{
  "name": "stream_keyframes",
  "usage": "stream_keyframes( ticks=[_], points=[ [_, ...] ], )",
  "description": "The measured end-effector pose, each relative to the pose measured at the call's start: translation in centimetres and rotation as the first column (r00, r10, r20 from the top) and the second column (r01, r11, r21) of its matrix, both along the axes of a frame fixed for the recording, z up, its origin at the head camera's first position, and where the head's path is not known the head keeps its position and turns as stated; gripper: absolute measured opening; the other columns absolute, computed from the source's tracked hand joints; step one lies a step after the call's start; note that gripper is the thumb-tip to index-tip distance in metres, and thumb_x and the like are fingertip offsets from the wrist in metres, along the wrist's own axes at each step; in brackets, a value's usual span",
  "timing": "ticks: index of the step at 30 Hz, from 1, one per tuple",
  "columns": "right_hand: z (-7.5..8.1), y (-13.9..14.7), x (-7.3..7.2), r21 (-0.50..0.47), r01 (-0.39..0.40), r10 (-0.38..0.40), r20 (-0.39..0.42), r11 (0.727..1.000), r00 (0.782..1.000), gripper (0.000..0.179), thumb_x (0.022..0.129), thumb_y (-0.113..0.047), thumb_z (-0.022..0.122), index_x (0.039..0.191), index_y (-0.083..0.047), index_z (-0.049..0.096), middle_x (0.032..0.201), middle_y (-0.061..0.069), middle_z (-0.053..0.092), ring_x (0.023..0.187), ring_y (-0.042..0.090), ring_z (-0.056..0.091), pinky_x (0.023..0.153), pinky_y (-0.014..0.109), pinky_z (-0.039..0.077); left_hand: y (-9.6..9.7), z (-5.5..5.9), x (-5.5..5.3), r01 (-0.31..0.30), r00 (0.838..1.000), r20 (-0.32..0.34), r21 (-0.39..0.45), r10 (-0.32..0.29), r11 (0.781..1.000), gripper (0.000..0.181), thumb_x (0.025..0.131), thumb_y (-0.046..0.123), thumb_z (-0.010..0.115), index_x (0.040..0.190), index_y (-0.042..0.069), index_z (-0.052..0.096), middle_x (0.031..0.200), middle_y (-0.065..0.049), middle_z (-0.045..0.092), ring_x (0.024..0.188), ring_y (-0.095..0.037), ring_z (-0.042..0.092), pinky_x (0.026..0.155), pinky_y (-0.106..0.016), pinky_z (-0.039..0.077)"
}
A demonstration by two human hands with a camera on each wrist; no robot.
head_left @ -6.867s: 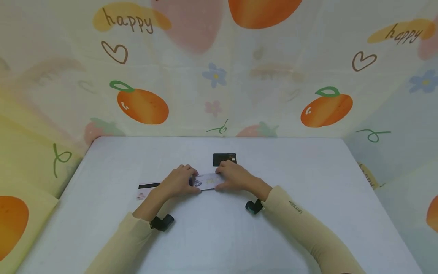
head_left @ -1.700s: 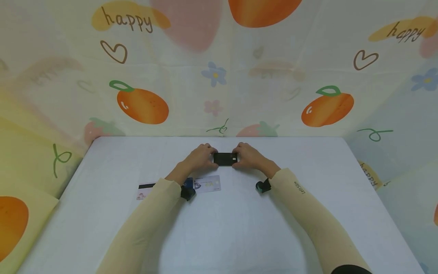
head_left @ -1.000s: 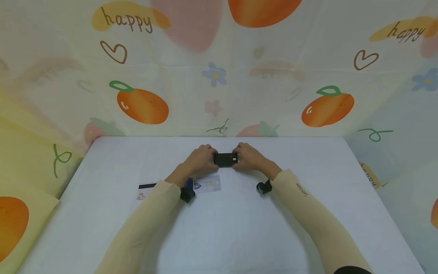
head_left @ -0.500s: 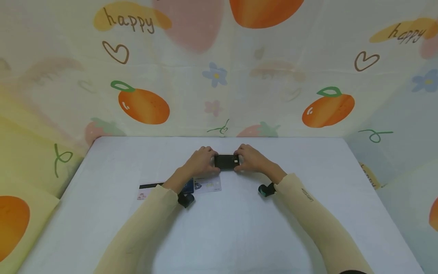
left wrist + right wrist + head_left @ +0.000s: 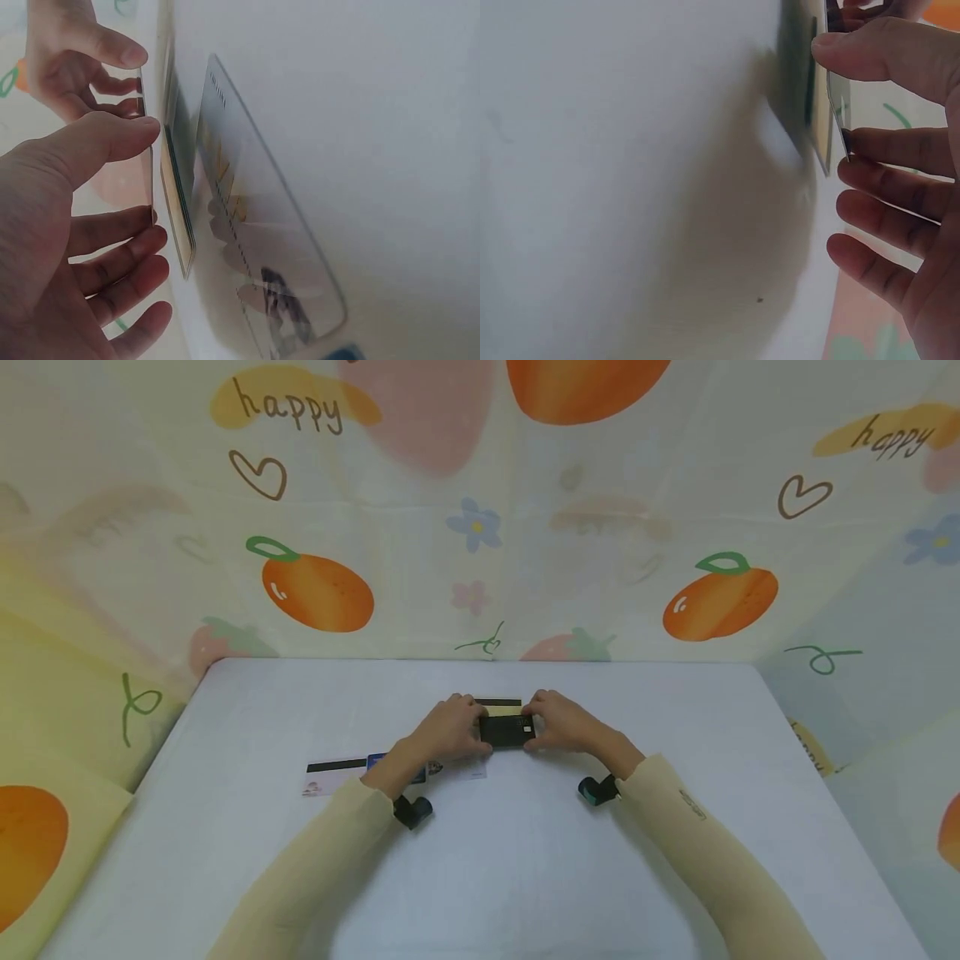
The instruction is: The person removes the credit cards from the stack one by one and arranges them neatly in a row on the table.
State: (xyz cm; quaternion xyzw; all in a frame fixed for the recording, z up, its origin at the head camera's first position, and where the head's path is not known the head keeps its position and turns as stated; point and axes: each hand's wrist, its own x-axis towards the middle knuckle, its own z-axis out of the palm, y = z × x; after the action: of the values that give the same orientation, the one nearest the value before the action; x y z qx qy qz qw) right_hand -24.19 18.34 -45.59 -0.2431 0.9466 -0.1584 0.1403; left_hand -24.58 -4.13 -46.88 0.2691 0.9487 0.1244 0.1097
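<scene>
Both hands hold a black bank card (image 5: 507, 732) with a small pale chip, gripping it by opposite short ends. My left hand (image 5: 450, 732) pinches its left end between thumb and fingers, and my right hand (image 5: 564, 727) pinches the right end. In the left wrist view the card is seen edge-on, apart from the table. Just behind it lies a yellow card (image 5: 501, 708) with a dark stripe, partly covered by the black card and fingers. A whitish card (image 5: 262, 202) with gold lettering lies nearer, partly hidden by my left hand in the head view.
Left of the whitish card lie a blue card (image 5: 376, 762), partly behind my left wrist, and a white card (image 5: 324, 782) with a black stripe. All rest on a white-covered table (image 5: 495, 868). A patterned cloth (image 5: 420, 568) rises behind the table.
Earlier both hands were at the whitish card; then they moved to the black card. Over the last second the black card has come towards me, and the yellow card has come into view behind it.
</scene>
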Motion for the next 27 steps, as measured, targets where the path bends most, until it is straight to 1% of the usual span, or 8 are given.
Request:
stream_keyframes(
  ticks=[5,13,21,27],
  points=[
    [-0.2,0.2,0.7,-0.001,-0.013,0.013,-0.005,1.0,1.0,0.054,0.079,-0.029,0.08,0.122,-0.002,0.064,0.114,0.01,0.059,0.102,0.022,0.053,0.09,0.038,0.046,0.3,-0.1,0.6,0.019,1.0,-0.001,-0.011,-0.019,1.0,0.061,0.08,0.043,0.076,0.128,0.008,0.061,0.121,-0.009,0.061,0.112,-0.025,0.054,0.099,-0.044,0.045],
    [-0.7,0.4,1.2,-0.003,-0.035,0.034,-0.032,0.999,0.999,0.053,0.077,-0.03,0.08,0.12,-0.002,0.065,0.112,0.009,0.06,0.102,0.022,0.054,0.091,0.038,0.047,0.5,-0.1,1.5,0.023,1.0,-0.002,-0.03,-0.023,0.999,0.061,0.079,0.043,0.076,0.127,0.007,0.062,0.116,-0.008,0.062,0.104,-0.023,0.053,0.093,-0.04,0.045],
    [-0.9,0.6,1.8,0.007,-0.042,0.042,-0.036,0.999,0.998,0.05,0.077,-0.029,0.081,0.119,-0.004,0.066,0.11,0.008,0.059,0.101,0.021,0.054,0.091,0.038,0.047,0.8,-0.8,1.8,0.055,0.998,-0.036,-0.053,-0.057,0.997,0.058,0.078,0.045,0.076,0.121,0.009,0.066,0.111,-0.006,0.062,0.099,-0.02,0.052,0.087,-0.039,0.045],
    [-1.0,0.6,2.1,-0.001,-0.047,0.047,-0.043,0.999,0.998,0.048,0.077,-0.028,0.082,0.116,-0.005,0.067,0.108,0.007,0.059,0.099,0.021,0.053,0.089,0.037,0.047,0.8,-1.0,2.0,0.059,0.997,-0.052,-0.052,-0.062,0.997,0.057,0.077,0.046,0.077,0.119,0.009,0.067,0.108,-0.006,0.062,0.098,-0.02,0.052,0.087,-0.039,0.046]
  ],
)
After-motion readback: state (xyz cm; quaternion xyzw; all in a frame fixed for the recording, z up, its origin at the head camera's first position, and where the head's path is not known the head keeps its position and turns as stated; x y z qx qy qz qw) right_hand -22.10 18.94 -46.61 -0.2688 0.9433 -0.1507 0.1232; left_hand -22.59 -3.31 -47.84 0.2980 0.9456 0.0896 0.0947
